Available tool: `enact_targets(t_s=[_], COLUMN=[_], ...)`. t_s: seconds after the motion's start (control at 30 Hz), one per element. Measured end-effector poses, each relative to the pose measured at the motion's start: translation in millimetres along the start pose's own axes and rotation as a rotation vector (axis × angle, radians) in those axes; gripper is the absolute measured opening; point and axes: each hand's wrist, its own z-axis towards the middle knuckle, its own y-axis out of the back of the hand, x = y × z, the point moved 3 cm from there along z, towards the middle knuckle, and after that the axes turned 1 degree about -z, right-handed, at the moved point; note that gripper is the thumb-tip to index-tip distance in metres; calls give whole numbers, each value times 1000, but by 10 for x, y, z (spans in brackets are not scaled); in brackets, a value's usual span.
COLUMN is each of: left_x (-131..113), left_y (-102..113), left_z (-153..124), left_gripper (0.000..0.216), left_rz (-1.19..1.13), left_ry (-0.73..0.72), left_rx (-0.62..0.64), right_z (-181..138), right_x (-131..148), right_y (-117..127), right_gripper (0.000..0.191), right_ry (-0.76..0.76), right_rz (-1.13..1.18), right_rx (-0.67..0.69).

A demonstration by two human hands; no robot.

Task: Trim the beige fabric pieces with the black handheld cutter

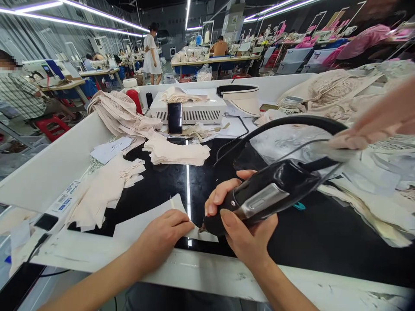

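Note:
My left hand (164, 233) lies palm down on a pale fabric piece (139, 220) near the table's front edge, fingers resting flat and thumb pointing right. My right hand (240, 229) is closed around a black corded hand tool (259, 194) with a silver plate on its side. The tool tilts down to the left, and its small metal tip is at the fabric piece's right end, just beyond my left thumb. Whether the tip touches the fabric I cannot tell. Another person's hand (366, 125), blurred, is at the tool's thick cable (292, 121) on the right.
Stacks of pale fabric pieces (177, 151) lie on the black tabletop (311, 242), with more fabric (385, 207) and plastic at right. A phone (175, 118) leans on a white box (201, 111). A teal item (298, 206) lies behind the tool. White walls (58, 164) border the table.

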Motion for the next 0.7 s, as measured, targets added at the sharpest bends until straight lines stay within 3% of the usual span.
enact_targets(t_s=[0.27,0.7], left_x=[17,-34], left_y=[5,-4], left_z=[-95,-103], left_gripper=[27,22], left_rz=[-15,-20], left_ry=[-29,-26], left_rx=[-50,-19], right_z=[-17,57], right_x=[37,-26], right_y=[22,22], right_gripper=[41,44], right_ry=[12,9], right_rz=[29,-11], right_rx=[18,-37])
